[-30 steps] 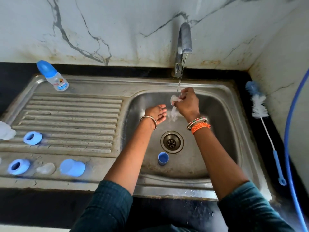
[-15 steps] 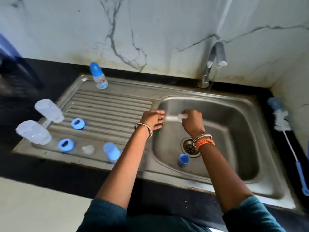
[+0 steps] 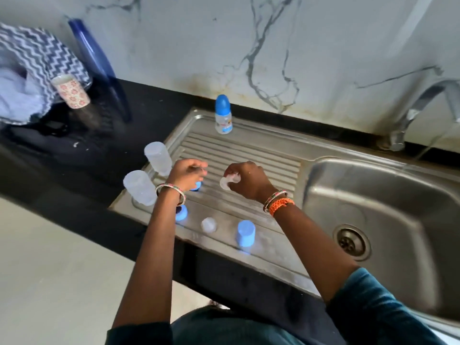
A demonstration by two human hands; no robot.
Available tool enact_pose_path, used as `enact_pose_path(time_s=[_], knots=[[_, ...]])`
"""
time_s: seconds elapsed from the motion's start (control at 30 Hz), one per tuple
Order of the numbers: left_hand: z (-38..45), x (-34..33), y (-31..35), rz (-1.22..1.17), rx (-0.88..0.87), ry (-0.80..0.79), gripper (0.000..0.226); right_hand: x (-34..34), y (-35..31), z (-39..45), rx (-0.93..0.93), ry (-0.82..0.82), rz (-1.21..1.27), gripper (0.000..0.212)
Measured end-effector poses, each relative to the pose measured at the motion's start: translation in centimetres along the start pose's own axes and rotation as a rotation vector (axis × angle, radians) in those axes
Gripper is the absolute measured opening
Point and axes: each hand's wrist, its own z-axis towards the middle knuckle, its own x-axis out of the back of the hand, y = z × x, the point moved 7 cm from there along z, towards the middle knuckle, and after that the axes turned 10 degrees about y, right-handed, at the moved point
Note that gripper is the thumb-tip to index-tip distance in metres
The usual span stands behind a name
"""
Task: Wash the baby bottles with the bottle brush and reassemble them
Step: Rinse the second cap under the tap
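- We see the right hand (image 3: 245, 181) curled over the ribbed drainboard (image 3: 261, 158), pinching a clear silicone teat (image 3: 227, 183) at its fingertips; the teat is wet and pliant by the look of it, so we judge it could slip and drop onto the steel.
- The left hand (image 3: 186, 174) hovers with fingers loosely bent above a blue ring (image 3: 196, 186) (partly hidden); motion blur keeps us from telling whether it holds anything.
- Two clear bottle bodies (image 3: 139, 186) stand inverted at the drainboard's left edge, just beside the left wrist; a careless sweep of that arm could tip one onto the black counter (image 3: 104, 195).
- A second blue ring (image 3: 181, 214), a second teat (image 3: 208, 224) and a blue cap (image 3: 246, 233) lie near the front rim, where a nudge might send them over.
- One assembled bottle (image 3: 223, 115) stands at the back.
- The tap (image 3: 420, 105) appears to be running into the basin (image 3: 373, 195) (splash may re-wet rinsed parts).
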Motion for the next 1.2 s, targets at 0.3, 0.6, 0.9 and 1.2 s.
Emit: enact_pose_path(time_s=[0.3,0.6,0.9,1.2], knots=[[0.5,-1.0,-0.6,-0.019,0.002,-0.045,0.022,-3.4,0.6,-0.5,-0.015,-0.112,-0.071,0.035],[-1.5,-12.6,4.2,-0.126,-0.035,-0.196,0.022,8.1,11.5,-5.4,-0.234,0.162,0.101,0.023],[-10.2,-33.3,2.8,0.167,-0.139,-0.647,0.029,8.1,26.2,-19.1,-0.573,-0.311,-0.108,0.033],[-11.2,-38.0,-1.1,0.306,-0.105,-0.651,0.022,1.6,28.6,-21.8,-0.525,-0.561,-0.107,0.044]])
